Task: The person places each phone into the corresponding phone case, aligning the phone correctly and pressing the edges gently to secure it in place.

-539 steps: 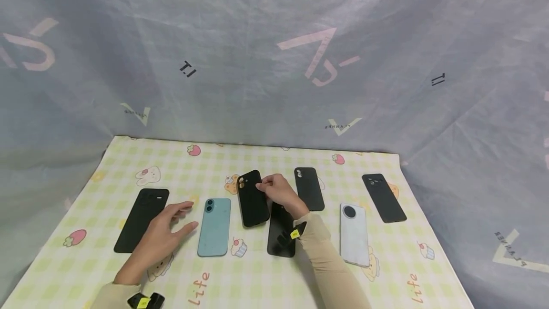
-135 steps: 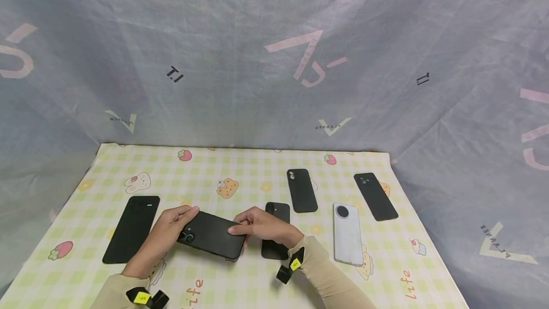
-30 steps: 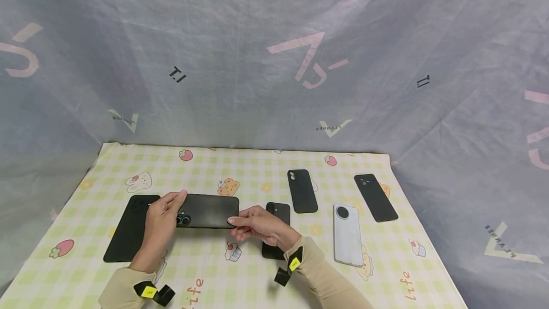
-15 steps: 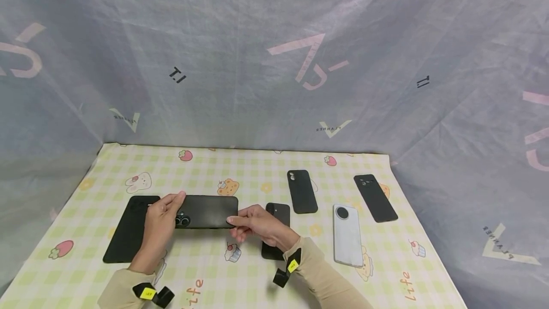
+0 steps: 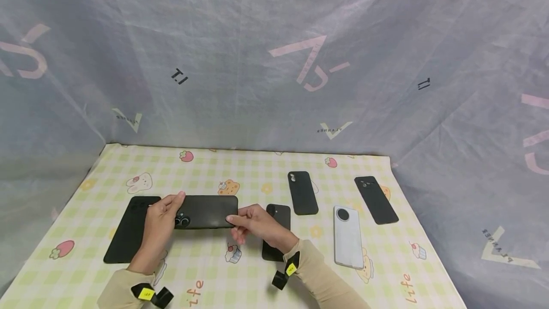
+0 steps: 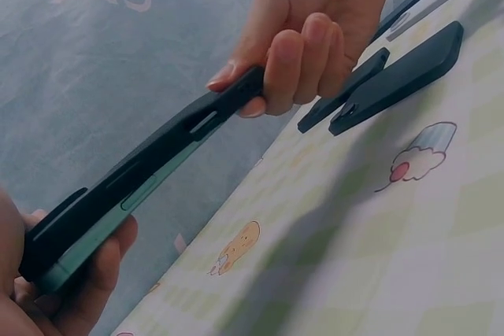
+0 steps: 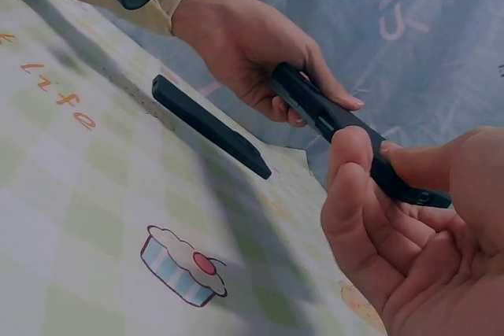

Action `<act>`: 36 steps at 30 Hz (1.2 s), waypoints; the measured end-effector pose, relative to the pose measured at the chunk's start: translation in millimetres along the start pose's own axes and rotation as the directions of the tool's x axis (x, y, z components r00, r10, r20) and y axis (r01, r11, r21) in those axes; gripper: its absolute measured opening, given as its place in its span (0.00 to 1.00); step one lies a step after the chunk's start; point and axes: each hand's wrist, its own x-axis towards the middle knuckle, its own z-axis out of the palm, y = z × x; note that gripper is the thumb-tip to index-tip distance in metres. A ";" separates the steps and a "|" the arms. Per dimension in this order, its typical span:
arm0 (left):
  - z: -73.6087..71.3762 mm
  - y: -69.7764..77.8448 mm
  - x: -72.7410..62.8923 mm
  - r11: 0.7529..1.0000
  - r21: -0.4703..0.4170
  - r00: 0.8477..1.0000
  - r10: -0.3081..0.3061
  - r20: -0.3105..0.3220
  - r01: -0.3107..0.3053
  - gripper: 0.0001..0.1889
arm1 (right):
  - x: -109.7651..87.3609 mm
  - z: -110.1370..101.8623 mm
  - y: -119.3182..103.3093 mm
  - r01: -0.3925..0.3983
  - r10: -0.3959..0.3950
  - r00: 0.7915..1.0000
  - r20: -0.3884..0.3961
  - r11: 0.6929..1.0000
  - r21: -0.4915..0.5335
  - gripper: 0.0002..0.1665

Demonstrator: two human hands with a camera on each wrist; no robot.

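Both hands hold a black phone case (image 5: 210,211) level above the table, camera end to the left. In the left wrist view a teal phone (image 6: 98,234) shows along its underside, standing partly out of the case at the left end. My left hand (image 5: 159,221) grips the camera end, thumb on the upper edge and fingers beneath. At the other end, my right hand (image 5: 261,225) pinches the lower corner between thumb and fingers. The right wrist view shows the right thumb pressed on the case; how the phone sits at that corner is hidden.
A black phone (image 5: 276,244) lies partly under the right wrist. Behind it is a black case (image 5: 303,194). Farther right are a white phone (image 5: 348,237) and another black case (image 5: 377,201). A larger black phone or case (image 5: 128,232) lies beside the left hand.
Earlier the teal phone lay on the table while my right hand held the case. Later both hands held them together, tilted; they have since levelled. Over the last second the hands barely move.
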 end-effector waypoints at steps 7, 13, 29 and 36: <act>0.4 0.0 0.4 1.000 -0.021 1.000 -0.005 0.001 0.005 0.34 | 0.4 -1.2 0.4 0.001 -0.001 1.000 0.011 1.000 -0.005 0.20; 1.5 -1.8 0.8 0.999 -0.051 1.000 -0.008 0.005 0.009 0.32 | 1.1 -3.1 1.4 -0.006 0.004 1.000 0.028 0.999 0.050 0.17; 2.5 -1.8 1.6 0.996 -0.084 1.000 -0.008 0.030 0.011 0.31 | -1.2 -4.0 -0.9 0.030 -0.030 0.999 0.011 1.000 -0.004 0.21; 2.6 -2.2 1.7 0.996 -0.088 0.999 -0.030 0.041 0.034 0.29 | -1.0 -4.9 0.8 0.056 -0.056 0.998 0.016 0.998 -0.012 0.19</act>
